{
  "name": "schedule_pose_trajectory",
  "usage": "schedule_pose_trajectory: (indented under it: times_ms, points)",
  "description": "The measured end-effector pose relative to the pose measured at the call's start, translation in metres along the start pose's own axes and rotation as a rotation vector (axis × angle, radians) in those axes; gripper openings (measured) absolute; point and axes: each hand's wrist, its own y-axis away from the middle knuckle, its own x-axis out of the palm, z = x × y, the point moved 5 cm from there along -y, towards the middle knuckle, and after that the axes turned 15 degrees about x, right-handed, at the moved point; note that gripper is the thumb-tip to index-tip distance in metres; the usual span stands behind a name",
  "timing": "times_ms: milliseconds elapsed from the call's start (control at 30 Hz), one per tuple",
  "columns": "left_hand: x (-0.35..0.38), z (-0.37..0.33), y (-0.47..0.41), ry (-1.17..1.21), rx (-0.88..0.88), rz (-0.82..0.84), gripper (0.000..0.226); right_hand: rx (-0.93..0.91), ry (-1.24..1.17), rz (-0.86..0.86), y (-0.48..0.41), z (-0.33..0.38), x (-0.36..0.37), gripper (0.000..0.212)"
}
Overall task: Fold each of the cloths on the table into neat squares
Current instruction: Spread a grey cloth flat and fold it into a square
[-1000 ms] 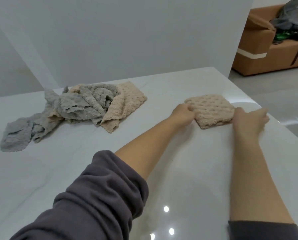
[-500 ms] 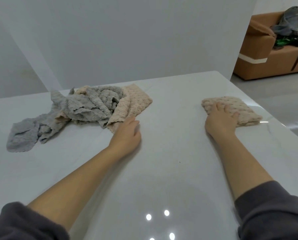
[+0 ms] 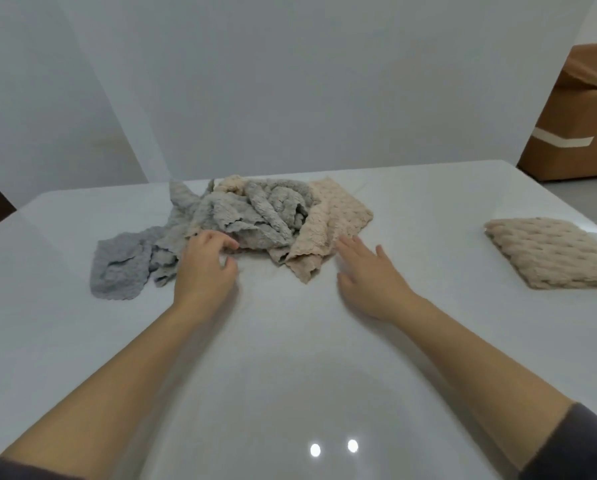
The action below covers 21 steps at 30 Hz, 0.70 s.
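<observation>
I see one folded beige cloth [image 3: 553, 252] at the right of the table [image 3: 290, 375], one tangled grey-and-beige heap [image 3: 255, 216] mid-table, left hand [image 3: 203, 268] half curled, fingertips touching the heap's edge, right hand [image 3: 369, 275] spread wide just beside it, holding nothing

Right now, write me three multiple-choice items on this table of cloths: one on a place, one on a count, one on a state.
1. Where does the folded beige waffle-textured cloth lie on the glossy white table?
A) near its right edge, apart from the crumpled pile of grey and beige cloths
B) on that pile
C) at the near edge

2. How many cloths are folded square?
A) none
B) one
C) three

3. How is the right hand?
A) open, fingers spread
B) a fist
C) gripping the folded cloth

Answers:
1. A: it sits alone at the right.
2. B: only that one is squared.
3. A: its fingers stretch straight toward the pile.
</observation>
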Motion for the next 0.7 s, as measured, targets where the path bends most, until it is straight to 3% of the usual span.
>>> schedule_pose_trajectory:
  times_ms: [167,300,367,533,633,700]
  points:
    - [-0.031,0.066,0.007,-0.173,-0.087,-0.039,0.023,-0.139,0.039,-0.065,-0.016,0.088,0.015,0.056]
    - [-0.03,0.112,0.01,-0.149,-0.237,0.085,0.052,-0.215,0.061,-0.143,-0.028,0.138,0.026,0.054]
    - [-0.026,0.124,0.007,-0.159,-0.241,0.139,0.051,-0.24,0.053,-0.199,-0.035,0.159,0.032,0.05]
    - [-0.031,0.132,0.004,-0.117,-0.126,0.067,0.018,-0.09,-0.125,-0.257,-0.054,0.176,0.043,0.05]
    - [-0.042,0.141,0.013,0.009,-0.128,-0.056,0.026,0.048,-0.356,-0.237,-0.058,0.166,0.043,0.046]
    - [-0.049,0.147,0.02,0.059,-0.137,-0.136,0.033,0.081,-0.435,-0.218,-0.059,0.161,0.04,0.027]
